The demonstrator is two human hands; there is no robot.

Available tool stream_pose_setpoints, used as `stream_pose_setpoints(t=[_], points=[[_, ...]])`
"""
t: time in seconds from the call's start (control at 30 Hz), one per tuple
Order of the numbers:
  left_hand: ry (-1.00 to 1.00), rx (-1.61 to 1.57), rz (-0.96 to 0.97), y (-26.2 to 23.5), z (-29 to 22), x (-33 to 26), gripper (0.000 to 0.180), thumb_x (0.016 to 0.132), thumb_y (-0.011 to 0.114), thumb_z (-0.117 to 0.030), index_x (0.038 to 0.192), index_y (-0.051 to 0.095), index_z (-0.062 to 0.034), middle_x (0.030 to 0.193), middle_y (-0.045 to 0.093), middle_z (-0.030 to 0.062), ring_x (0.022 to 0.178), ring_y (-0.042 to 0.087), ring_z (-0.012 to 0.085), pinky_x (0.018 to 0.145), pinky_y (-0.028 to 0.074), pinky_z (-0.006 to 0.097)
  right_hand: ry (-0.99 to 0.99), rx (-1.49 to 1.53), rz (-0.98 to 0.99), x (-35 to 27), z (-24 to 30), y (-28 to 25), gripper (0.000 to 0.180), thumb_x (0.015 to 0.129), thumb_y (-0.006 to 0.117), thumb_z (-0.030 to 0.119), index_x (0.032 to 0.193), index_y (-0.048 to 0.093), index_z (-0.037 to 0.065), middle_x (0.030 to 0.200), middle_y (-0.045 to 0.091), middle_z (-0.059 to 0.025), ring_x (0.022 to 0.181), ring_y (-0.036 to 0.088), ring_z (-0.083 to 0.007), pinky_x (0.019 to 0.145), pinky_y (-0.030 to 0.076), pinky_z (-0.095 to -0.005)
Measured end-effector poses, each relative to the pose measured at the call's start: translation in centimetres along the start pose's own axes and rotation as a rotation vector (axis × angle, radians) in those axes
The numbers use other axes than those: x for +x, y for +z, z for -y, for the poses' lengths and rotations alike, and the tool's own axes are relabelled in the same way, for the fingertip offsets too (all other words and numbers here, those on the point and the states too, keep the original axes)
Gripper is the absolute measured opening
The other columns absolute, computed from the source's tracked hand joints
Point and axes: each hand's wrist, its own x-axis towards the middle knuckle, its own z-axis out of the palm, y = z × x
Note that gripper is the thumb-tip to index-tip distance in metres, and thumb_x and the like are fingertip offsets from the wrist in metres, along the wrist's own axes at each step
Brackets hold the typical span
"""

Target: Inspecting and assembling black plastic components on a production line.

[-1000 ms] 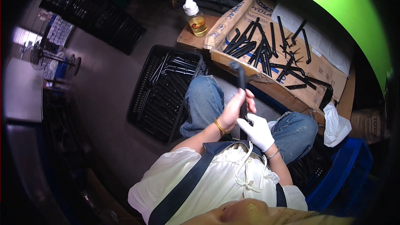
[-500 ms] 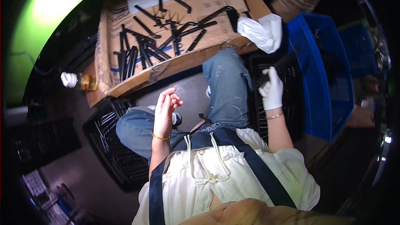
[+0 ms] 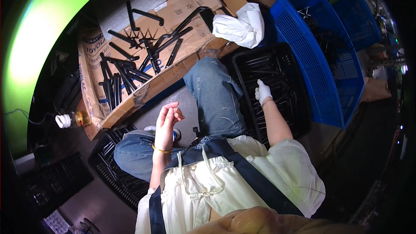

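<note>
My left hand (image 3: pixel 167 120) is bare, with a yellow bangle on the wrist. Its fingers are loosely bent and hold nothing, in the air in front of the cardboard tray. My right hand (image 3: pixel 263 92), in a white glove, is over the black crate (image 3: pixel 299 123) of black angled tubes (image 3: pixel 271 70) at my right. Its fingers are closed; whether a tube is in them cannot be made out against the dark parts. On the cardboard tray (image 3: pixel 143 92) lie several black L-shaped tubes (image 3: pixel 147 18), some bunched at its left.
A white cloth (image 3: pixel 242 27) lies at the tray's right corner. Blue baskets (image 3: pixel 320 60) with dark parts stand at the far right. Another black crate (image 3: pixel 113 164) of parts sits by my left leg. A bottle with a white cap (image 3: pixel 64 120) stands left of the tray.
My right hand has come down and closer, lower over the black crate. A dark tube at its fingers earlier no longer stands out. The whole view has turned to the right.
</note>
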Motion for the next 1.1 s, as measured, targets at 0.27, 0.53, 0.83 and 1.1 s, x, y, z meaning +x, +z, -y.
stream_pose_setpoints(t=[0.27, 0.53, 0.83, 1.1], points=[[-0.069, 0.007, -0.068, -0.2, 1.1, -0.2, 0.026, 0.104, 0.046, -0.020, 0.121, 0.056, -0.0027, 0.089, 0.056, 0.0003, 0.079, 0.054, 0.0101, 0.076, 0.045, 0.024, 0.114, -0.130, -0.071, 4.6, -0.8, 0.0, 0.042, 0.090, 0.063, 0.046, 0.086, 0.061, 0.005, 0.063, 0.055, -0.0072, 0.039, 0.042, -0.0166, 0.035, 0.029, -0.0344], [0.175, 0.403, -0.246, 4.0, 1.0, 1.3, 0.020, 0.100, 0.052, -0.009, 0.118, 0.057, -0.0017, 0.094, 0.057, 0.0021, 0.088, 0.053, 0.0105, 0.085, 0.043, 0.024, -0.637, -1.000, -0.279, 2.6, -0.6, -1.8, 0.024, 0.088, 0.060, 0.027, 0.103, 0.069, 0.010, 0.101, 0.065, -0.0137, 0.085, 0.065, -0.0343, 0.077, 0.053, -0.0450], [0.754, 1.355, 0.003, 12.7, 0.9, 5.1, 0.040, 0.089, 0.060, -0.015, 0.127, 0.055, -0.0027, 0.138, 0.047, 0.0171, 0.131, 0.038, 0.0373, 0.111, 0.026, 0.049, -0.863, -1.328, -0.373, -0.4, 0.0, -4.8, 0.046, 0.083, 0.053, 0.010, 0.126, 0.061, 0.020, 0.137, 0.052, -0.0064, 0.108, 0.055, -0.0291, 0.086, 0.046, -0.0425], [0.722, 1.752, 0.089, 15.5, 4.6, 5.9, 0.041, 0.084, 0.063, -0.023, 0.124, 0.060, -0.0138, 0.135, 0.052, 0.0062, 0.136, 0.037, 0.0324, 0.115, 0.018, 0.049, -0.934, -1.319, -0.406, -1.3, -3.8, -8.0, 0.030, 0.085, 0.053, 0.018, 0.112, 0.067, 0.019, 0.118, 0.059, -0.0033, 0.102, 0.054, -0.0262, 0.081, 0.047, -0.0405]])
